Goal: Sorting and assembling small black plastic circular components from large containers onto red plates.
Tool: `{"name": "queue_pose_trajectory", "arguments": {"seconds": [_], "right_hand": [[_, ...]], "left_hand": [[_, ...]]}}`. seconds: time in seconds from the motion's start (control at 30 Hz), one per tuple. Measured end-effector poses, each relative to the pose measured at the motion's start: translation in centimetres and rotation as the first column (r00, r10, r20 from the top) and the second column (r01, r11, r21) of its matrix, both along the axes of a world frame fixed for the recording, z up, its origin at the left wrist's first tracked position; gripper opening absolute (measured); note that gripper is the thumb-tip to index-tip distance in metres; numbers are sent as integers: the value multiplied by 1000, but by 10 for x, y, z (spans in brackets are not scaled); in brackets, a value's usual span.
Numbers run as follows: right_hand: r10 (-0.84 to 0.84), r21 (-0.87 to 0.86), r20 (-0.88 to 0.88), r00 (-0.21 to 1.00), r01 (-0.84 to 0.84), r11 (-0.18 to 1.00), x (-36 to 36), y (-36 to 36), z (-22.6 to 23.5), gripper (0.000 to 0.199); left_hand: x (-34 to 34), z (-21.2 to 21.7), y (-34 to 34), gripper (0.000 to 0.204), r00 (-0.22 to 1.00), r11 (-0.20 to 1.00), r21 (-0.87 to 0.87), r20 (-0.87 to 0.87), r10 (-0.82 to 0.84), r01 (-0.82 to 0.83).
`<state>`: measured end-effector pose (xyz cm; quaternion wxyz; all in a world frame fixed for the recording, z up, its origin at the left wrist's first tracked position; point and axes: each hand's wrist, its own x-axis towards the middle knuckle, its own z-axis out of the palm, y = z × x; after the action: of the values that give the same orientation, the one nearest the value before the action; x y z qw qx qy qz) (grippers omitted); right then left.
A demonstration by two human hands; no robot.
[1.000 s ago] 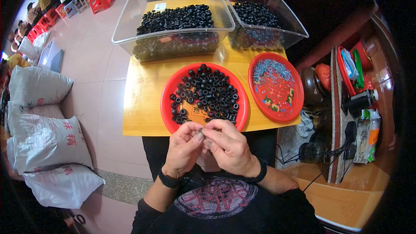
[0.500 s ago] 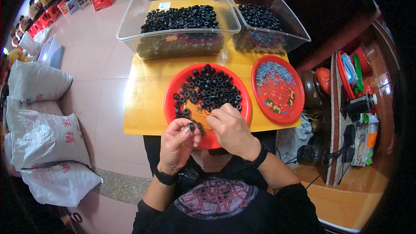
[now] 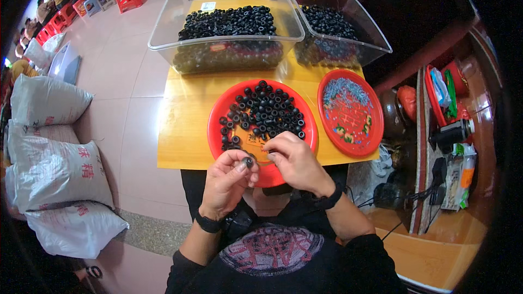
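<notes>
Centre of the frame, just below the near edge of the yellow desk (image 3: 180, 141): left hand (image 3: 226, 182) pinching one small black ring (image 3: 248, 161) between thumb and fingertips, right hand (image 3: 297, 163) just beside it, fingers curled and closed at the near rim of a red plate (image 3: 218, 125) — what they pinch, if anything, cannot be told. The plate carries a loose heap of black rings (image 3: 264, 111); to its right, a second red plate (image 3: 376, 125) with small grey parts. Upper frame: two clear plastic bins (image 3: 163, 32) of black rings — lower left, white sacks (image 3: 54, 169) on the floor.
</notes>
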<state>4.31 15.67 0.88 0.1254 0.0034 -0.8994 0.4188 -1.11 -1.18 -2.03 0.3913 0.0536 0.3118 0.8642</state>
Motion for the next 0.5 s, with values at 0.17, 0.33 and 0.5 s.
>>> {"name": "queue_pose_trajectory", "arguments": {"seconds": [0.17, 0.33, 0.5], "right_hand": [[37, -768, 234, 971, 162, 619, 13, 12, 5, 8], [147, -947, 183, 972, 134, 293, 26, 24, -4, 15], [149, -942, 247, 957, 201, 268, 32, 19, -1, 18]], "left_hand": [[5, 0, 9, 18, 999, 999, -5, -9, -52, 52], [6, -2, 20, 19, 987, 986, 49, 3, -160, 160], [9, -1, 23, 20, 990, 990, 7, -13, -141, 141]]}}
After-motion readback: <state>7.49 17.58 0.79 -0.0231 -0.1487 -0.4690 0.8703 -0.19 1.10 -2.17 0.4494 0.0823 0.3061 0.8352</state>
